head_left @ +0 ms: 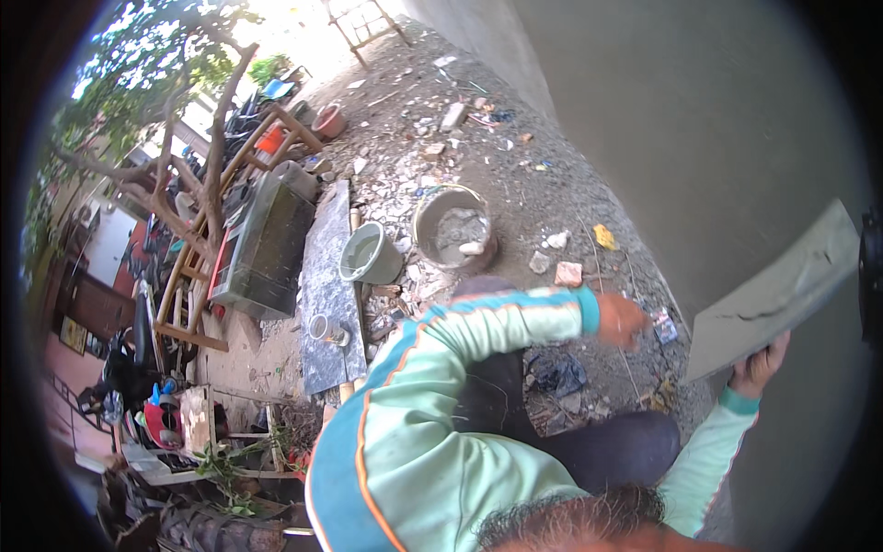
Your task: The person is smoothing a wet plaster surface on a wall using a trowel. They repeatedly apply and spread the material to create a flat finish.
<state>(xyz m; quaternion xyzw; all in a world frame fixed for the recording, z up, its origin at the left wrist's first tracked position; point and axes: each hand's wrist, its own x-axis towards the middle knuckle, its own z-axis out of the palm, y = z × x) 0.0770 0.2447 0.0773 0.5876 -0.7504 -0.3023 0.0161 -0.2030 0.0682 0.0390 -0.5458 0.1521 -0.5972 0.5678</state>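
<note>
My right hand (762, 366) grips the lower edge of a long flat grey board (771, 299) with a dark streak along its face. The board slants up to the right, close in front of the grey wall (681, 120); whether it touches the wall I cannot tell. My left hand (623, 322) hangs low over the rubble at the wall's foot, a little blurred, fingers loosely bent and nothing visible in them. Beside it on the ground lies a small printed packet (663, 326). Both arms wear pale green sleeves with teal cuffs.
A large bucket of grey mix (453, 230) and a smaller pale bucket (371, 254) stand left of my arm. A clear cup (328, 330) rests on a dark stone slab (329, 276). Broken stones, a pinkish block (568, 273) and a black plastic bag (557, 373) litter the ground.
</note>
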